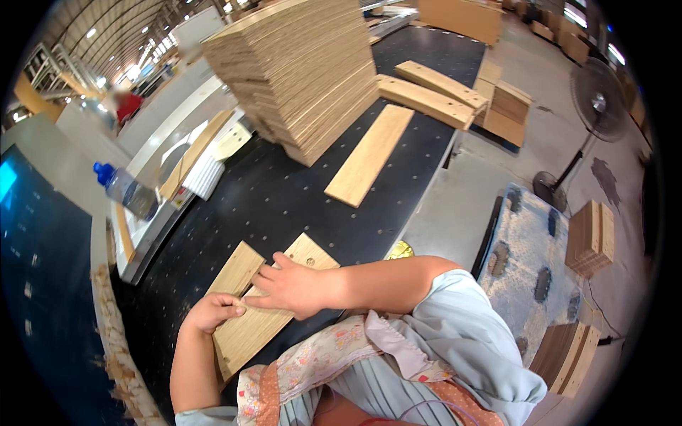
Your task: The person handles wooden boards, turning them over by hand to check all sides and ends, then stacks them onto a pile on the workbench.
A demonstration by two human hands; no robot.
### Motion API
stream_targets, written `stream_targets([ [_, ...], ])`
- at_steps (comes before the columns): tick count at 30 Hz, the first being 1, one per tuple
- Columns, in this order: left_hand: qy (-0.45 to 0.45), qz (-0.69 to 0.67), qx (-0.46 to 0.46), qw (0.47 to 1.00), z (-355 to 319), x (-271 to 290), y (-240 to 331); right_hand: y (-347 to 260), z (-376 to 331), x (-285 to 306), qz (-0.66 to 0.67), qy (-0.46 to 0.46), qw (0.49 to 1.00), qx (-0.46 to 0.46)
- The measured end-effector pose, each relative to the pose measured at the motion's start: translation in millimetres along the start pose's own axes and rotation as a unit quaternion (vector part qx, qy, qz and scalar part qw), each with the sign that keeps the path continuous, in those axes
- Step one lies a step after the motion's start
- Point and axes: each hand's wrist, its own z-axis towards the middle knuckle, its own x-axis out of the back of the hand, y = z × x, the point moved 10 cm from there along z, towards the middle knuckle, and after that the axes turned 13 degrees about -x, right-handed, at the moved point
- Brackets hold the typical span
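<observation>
Two pale wooden boards lie side by side on the black table in front of me: a nearer board (249,336) with a round hole near its far end, and a second board (236,268) just beyond it. My left hand (212,312) is curled at the boards' left part, thumb and fingertips pinched together; anything between them is too small to make out. Across the nearer board rests my right hand (295,287), palm down with fingers apart. Its fingertips reach the gap between the boards, close to my left fingertips.
A tall stack of boards (305,78) stands on the black table (284,202). Beyond my hands lie a single plank (371,156) and holed pieces (426,101). At left are a blue-capped bottle (131,193) and a machine frame. A worn pallet (529,248) and a fan (598,103) stand right.
</observation>
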Motion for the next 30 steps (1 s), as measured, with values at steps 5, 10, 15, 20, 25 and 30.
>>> stream_targets([
  [5, -0.021, -0.007, 0.015, 1.0, 5, -11, -3, 0, -13, -4, -0.004, 0.001, 1.0, -0.027],
  [10, -0.045, -0.03, -0.001, 0.999, 14, -26, -4, 5, -20, -16, 0.027, -0.107, 0.993, -0.037],
  [15, -0.03, -0.022, -0.022, 0.999, 23, -36, 14, 21, -31, -2, -0.003, -0.011, 0.999, -0.041],
  [20, 0.123, 0.004, -0.158, 0.98, 23, -3, 48, 35, -33, 36, 0.054, 0.087, 0.99, -0.092],
  [25, 0.304, -0.097, -0.299, 0.899, 28, 20, 93, 76, -67, 57, 0.214, 0.242, 0.928, -0.183],
  [30, 0.394, -0.197, -0.438, 0.784, 34, 6, 124, 107, -77, 41, 0.346, 0.231, 0.872, -0.259],
])
